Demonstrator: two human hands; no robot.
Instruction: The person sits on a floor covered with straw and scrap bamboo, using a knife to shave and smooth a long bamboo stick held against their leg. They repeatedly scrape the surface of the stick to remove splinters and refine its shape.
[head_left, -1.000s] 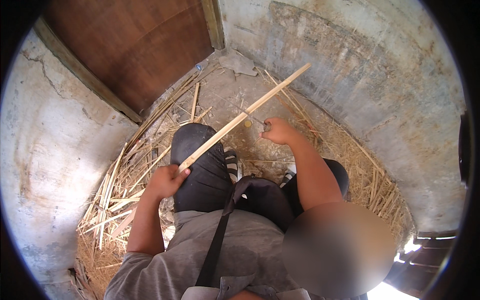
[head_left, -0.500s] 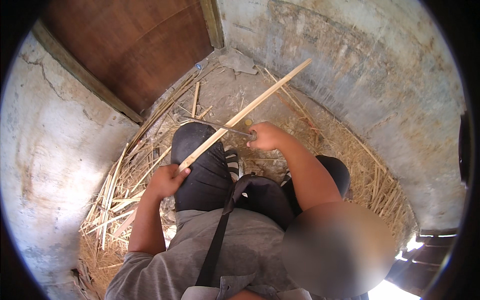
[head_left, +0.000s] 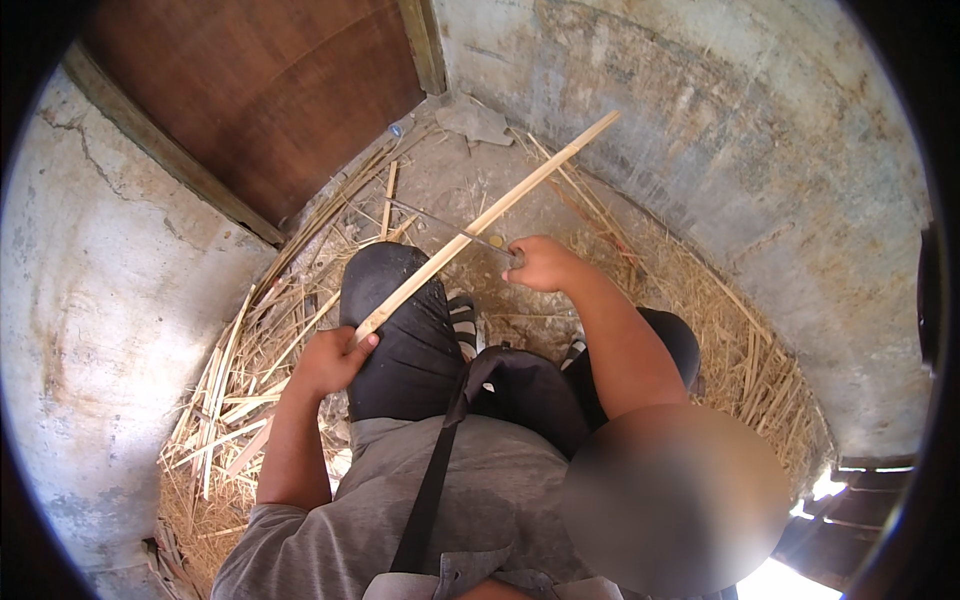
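Note:
My left hand (head_left: 334, 361) is closed round the near end of a long pale strip of split bamboo (head_left: 489, 216). The strip slants over my left knee, up and away to the right. In my closed right hand (head_left: 545, 265) is the handle of a thin, long-bladed knife (head_left: 437, 222). Its blade crosses the strip around the middle and points to the far left. Whether the edge bites into the strip, I cannot tell.
Pale strips and shavings (head_left: 230, 390) lie heaped on the left, with more shavings (head_left: 735, 340) on the right. Worn walls (head_left: 700, 120) close in on both sides. A brown door panel (head_left: 270, 90) stands at the far left. A black bag (head_left: 530, 395) rests on my lap.
My right hand has moved slightly away from me and to the right, taking the knife farther up the bamboo strip. The left hand stays nearly still at the near end.

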